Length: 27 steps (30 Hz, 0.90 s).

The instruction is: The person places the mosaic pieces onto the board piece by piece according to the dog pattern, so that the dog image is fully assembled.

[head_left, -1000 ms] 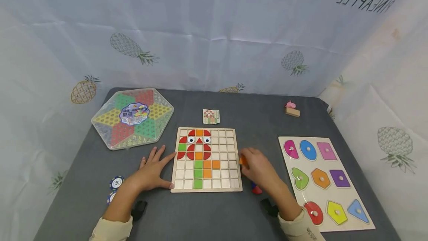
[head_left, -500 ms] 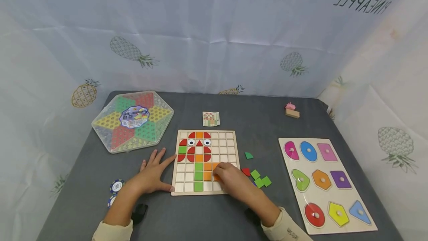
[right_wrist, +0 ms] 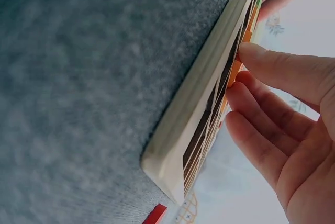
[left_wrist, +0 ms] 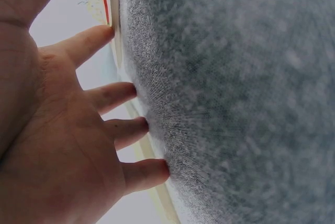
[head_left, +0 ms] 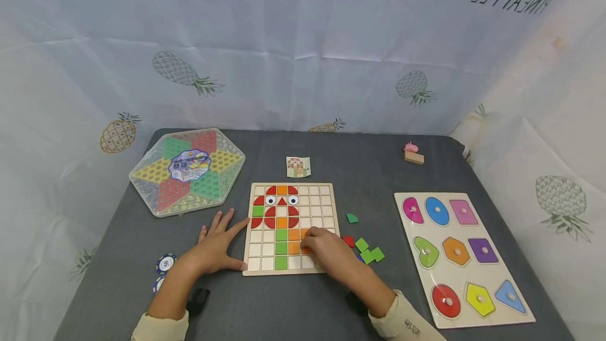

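A wooden grid board (head_left: 314, 211) lies mid-table, partly filled with red, orange and green pieces and two eye tiles. My left hand (head_left: 215, 249) has its fingers spread, with index fingertip and thumb touching the board's left edge; the left wrist view shows the other fingertips on the cloth. With thumb and fingers, my right hand (head_left: 329, 251) pinches an orange square tile (right_wrist: 234, 72) down at the grid, beside other orange tiles (head_left: 293, 234). The hand covers some lower right cells. Several green square tiles (head_left: 366, 256) and a red piece (head_left: 347, 241) lie right of the board.
A small picture card (head_left: 298, 167) lies behind the board. At back left is a hexagonal checkers box (head_left: 203, 193); a knobbed shape puzzle (head_left: 442, 272) lies to the right. Poker chips (head_left: 165, 263) sit by the left forearm. A wooden block (head_left: 414, 158) with a pink figure stands at back right.
My right hand has moved left from beside the board, bringing the orange tile onto the grid, and has stayed there over the last half second. My left hand keeps its place.
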Tool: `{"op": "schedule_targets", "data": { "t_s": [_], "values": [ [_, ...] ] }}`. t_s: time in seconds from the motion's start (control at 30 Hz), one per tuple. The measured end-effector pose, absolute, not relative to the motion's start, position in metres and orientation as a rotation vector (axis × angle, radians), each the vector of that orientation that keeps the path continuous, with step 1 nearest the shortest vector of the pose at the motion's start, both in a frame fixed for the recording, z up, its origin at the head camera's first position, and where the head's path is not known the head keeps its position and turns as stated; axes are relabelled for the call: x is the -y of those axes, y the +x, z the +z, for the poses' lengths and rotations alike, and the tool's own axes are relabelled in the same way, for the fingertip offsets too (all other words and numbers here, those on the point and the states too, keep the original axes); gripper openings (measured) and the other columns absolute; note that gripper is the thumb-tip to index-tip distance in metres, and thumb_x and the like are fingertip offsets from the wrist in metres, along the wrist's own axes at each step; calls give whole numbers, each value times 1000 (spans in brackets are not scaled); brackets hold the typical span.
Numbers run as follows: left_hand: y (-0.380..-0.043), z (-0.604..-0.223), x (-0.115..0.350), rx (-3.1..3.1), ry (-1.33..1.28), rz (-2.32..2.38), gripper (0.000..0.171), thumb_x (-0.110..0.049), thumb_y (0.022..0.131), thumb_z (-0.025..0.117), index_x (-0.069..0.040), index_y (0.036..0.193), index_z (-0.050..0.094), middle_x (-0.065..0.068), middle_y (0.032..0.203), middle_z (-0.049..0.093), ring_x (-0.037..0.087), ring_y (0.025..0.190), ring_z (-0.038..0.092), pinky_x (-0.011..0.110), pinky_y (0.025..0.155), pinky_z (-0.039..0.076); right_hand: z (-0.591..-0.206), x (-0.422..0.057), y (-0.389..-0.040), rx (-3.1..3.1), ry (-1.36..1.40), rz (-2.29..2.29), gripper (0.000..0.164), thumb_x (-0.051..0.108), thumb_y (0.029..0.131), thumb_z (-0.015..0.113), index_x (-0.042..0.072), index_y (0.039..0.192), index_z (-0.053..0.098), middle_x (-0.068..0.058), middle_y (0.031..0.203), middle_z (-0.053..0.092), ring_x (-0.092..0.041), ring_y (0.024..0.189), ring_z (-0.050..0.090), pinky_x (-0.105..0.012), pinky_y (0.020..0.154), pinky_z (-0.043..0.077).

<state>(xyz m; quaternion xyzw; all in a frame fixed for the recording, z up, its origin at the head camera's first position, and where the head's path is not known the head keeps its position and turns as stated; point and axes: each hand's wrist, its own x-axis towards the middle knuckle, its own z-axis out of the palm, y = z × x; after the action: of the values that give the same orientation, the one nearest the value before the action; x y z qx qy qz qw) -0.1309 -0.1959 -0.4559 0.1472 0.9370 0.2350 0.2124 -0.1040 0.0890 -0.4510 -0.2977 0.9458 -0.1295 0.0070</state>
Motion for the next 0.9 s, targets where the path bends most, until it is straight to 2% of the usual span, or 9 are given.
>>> {"op": "schedule_targets", "data": {
  "t_s": [0.4, 0.53, 0.7, 0.8, 0.9],
  "values": [
    [-130, -455, 197, -2609, 398, 657, 104, -52, 56, 79, -23, 143, 30, 18, 150, 7, 44, 135, -3, 70, 95, 4, -445, -96, -110, -2875, -1008, -471, 11, 15, 80, 68, 15, 91, 72, 5, 91, 61, -8, 84, 56, -22, 75, 49],
    [-131, -456, 196, -2614, 415, 665, 103, -52, 57, 79, -23, 143, 30, 18, 150, 7, 44, 134, -3, 71, 95, 4, -442, -119, -120, -2977, -740, -471, 12, 15, 79, 69, 13, 91, 71, 3, 91, 64, -11, 83, 60, -28, 72, 50],
    [-131, -455, 196, -2623, 416, 660, 103, -50, 57, 80, -23, 143, 30, 18, 150, 7, 45, 134, -3, 71, 95, 4, -439, -158, -140, -3109, -281, -266, 26, 17, 77, 72, 10, 102, 68, -8, 99, 61, -23, 84, 61, -38, 68, 52],
    [-131, -454, 196, -2611, 410, 647, 104, -51, 56, 80, -24, 143, 30, 18, 150, 7, 45, 134, -3, 71, 95, 4, -442, -170, -144, -3051, -238, -240, 29, 15, 76, 72, 9, 104, 67, -9, 98, 60, -24, 84, 59, -39, 70, 52],
    [-131, -455, 196, -2604, 414, 632, 104, -52, 56, 79, -24, 143, 29, 18, 150, 7, 45, 134, -3, 71, 95, 4, -446, -175, -144, -3013, -255, -281, 25, 11, 76, 73, 8, 100, 67, -8, 93, 59, -20, 79, 59, -37, 70, 52]
  ]
}}
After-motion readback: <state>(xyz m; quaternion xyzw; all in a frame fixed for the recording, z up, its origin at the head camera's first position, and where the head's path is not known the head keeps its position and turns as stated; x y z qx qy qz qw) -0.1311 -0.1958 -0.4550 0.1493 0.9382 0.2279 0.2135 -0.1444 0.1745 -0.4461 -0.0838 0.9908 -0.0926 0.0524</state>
